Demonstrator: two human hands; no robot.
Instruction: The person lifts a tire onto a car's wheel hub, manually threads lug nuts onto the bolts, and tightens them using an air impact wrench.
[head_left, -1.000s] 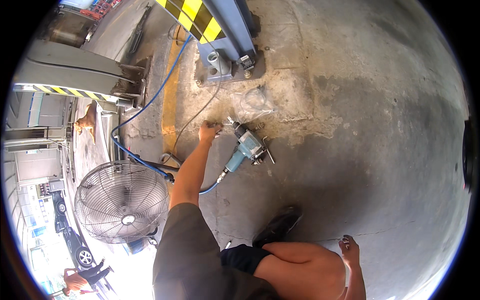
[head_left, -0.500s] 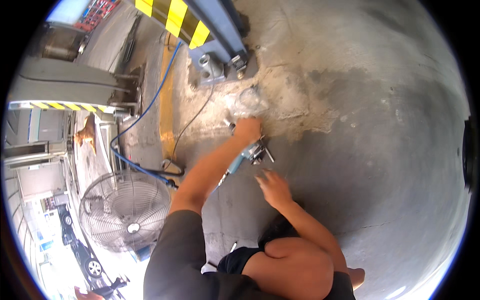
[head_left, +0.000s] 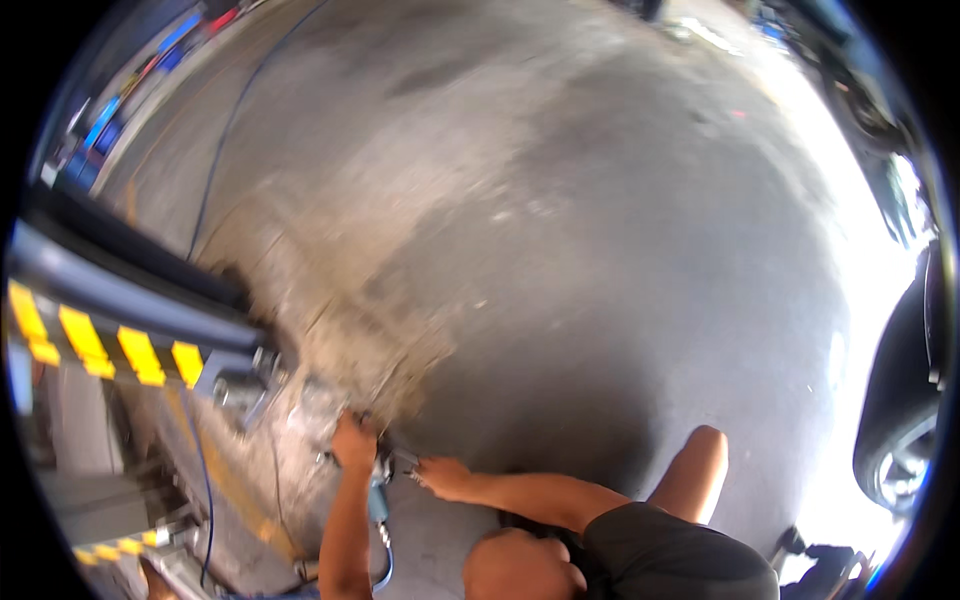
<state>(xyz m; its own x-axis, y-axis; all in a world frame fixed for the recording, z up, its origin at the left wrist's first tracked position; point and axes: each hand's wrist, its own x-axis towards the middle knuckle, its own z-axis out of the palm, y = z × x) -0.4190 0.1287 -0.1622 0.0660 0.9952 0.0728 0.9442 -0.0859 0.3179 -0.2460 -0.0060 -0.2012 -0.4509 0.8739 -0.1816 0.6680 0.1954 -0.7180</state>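
On the floor lies a teal-handled air tool (head_left: 378, 503) with a metal head, joined by a silvery fitting to a blue hose (head_left: 388, 562). My left hand (head_left: 353, 442) is closed over the far side of its head. What those fingers grip is mostly covered; a dark bit shows past them. My right hand (head_left: 445, 478), coming in from the right, has its fingers drawn together beside the tool's head, next to a thin metal rod (head_left: 405, 456). Blur hides exactly what they pinch. A crumpled clear plastic bag (head_left: 318, 405) lies just beyond my left hand.
A grey lift post (head_left: 140, 300) with yellow-black stripes rises at left, a metal cylinder (head_left: 238, 390) at its base. Another blue hose (head_left: 215, 165) runs along the floor by a yellow line. A vehicle wheel (head_left: 900, 465) stands far right, and my bare knee (head_left: 520, 568) is near.
The view has swung to the right, so the post now appears at left and the fan is out of sight. My right hand's fingers have come from apart to together, close to the tool.
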